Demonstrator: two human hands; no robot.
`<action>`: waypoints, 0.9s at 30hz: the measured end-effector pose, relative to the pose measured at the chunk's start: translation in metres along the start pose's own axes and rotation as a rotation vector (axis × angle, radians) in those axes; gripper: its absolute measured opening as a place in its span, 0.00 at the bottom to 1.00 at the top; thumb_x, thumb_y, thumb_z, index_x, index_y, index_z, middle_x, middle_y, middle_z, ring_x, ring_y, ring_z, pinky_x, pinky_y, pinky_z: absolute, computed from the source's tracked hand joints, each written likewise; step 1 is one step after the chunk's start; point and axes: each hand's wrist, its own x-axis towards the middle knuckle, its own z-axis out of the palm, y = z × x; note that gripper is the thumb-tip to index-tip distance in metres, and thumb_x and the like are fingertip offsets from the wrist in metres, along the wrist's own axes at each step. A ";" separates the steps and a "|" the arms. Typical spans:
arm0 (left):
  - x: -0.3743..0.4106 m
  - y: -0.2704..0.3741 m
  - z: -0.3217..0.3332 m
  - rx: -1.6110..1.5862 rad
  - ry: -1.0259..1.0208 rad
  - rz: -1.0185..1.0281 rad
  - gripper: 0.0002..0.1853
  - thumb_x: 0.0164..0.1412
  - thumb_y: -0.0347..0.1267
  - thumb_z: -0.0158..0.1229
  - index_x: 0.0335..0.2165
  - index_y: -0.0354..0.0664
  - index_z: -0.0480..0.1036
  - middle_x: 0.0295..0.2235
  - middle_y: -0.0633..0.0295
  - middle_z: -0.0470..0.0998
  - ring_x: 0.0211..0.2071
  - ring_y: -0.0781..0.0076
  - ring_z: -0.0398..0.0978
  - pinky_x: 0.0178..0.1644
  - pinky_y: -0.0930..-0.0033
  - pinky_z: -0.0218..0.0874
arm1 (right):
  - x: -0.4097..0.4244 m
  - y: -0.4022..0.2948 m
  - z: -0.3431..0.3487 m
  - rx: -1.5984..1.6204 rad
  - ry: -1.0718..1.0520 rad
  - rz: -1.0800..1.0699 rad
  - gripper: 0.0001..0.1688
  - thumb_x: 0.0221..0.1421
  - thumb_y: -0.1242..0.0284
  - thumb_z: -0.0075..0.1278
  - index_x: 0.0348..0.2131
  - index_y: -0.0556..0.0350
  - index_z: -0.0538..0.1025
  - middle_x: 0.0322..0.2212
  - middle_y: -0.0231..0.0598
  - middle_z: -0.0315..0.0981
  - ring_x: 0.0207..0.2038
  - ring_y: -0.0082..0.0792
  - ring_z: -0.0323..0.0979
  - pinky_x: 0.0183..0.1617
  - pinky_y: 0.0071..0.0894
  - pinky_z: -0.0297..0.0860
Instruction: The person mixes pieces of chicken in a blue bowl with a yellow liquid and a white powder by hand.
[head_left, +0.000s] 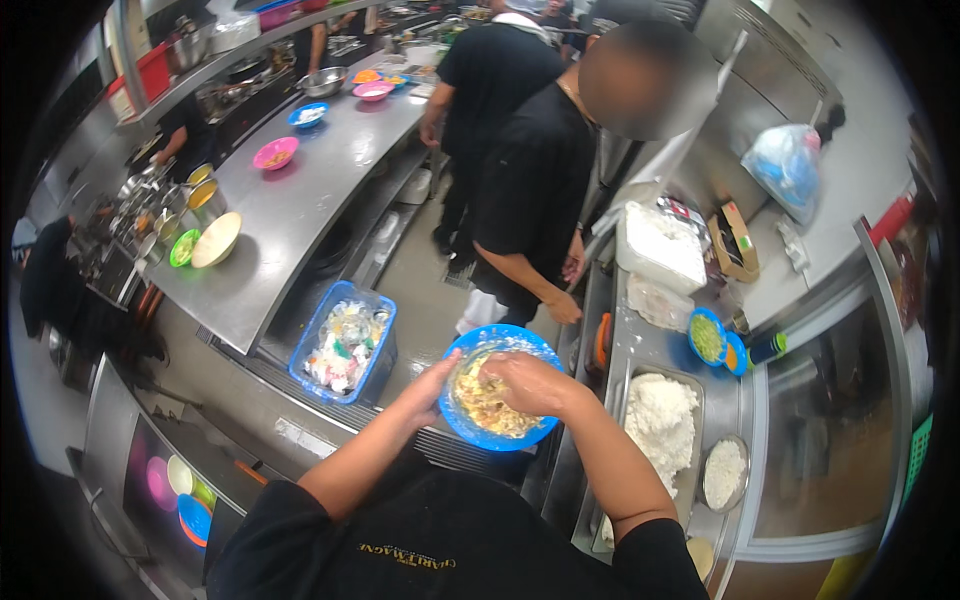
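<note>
A blue plastic bowl (499, 439) with a wet, pale yellow food mixture (484, 405) is held before my body. My left hand (431, 390) grips the bowl's left rim, thumb on the upper edge. Inside the bowl, my right hand (525, 382) has its fingers down in the mixture; whether they close on any of it is hidden. To the right, a metal tray (697, 450) holds a white heap that looks like cooked rice (660, 427), beside a round bowl of similar white food (725, 472).
A person in black (532, 180) stands just beyond the bowl, another behind. A blue bin of waste (304, 360) stands on the floor at left. The long steel counter (262, 225) carries coloured bowls. On the right worktop are a white tub (664, 247) and a blue bowl of chopped greens (706, 336).
</note>
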 end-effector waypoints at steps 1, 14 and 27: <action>-0.009 0.009 -0.020 -0.019 0.040 0.047 0.35 0.76 0.59 0.52 0.63 0.41 0.72 0.60 0.54 0.80 0.59 0.59 0.80 0.65 0.52 0.71 | 0.021 -0.012 -0.001 0.005 0.027 -0.024 0.30 0.47 0.86 0.54 0.52 0.58 0.81 0.55 0.52 0.80 0.60 0.58 0.76 0.66 0.53 0.71; -0.016 0.158 -0.192 -0.383 0.369 0.579 0.34 0.81 0.52 0.50 0.66 0.34 0.67 0.63 0.50 0.76 0.62 0.60 0.75 0.68 0.55 0.66 | 0.331 -0.033 -0.022 -0.049 0.212 0.071 0.38 0.53 0.73 0.61 0.64 0.54 0.76 0.59 0.61 0.75 0.62 0.60 0.75 0.68 0.47 0.71; 0.055 0.309 -0.299 -0.319 0.251 0.424 0.33 0.81 0.53 0.47 0.65 0.36 0.69 0.61 0.52 0.77 0.60 0.59 0.77 0.65 0.56 0.68 | 0.526 -0.016 -0.032 0.088 0.083 -0.035 0.41 0.41 0.77 0.66 0.59 0.50 0.80 0.55 0.51 0.80 0.62 0.55 0.74 0.69 0.47 0.69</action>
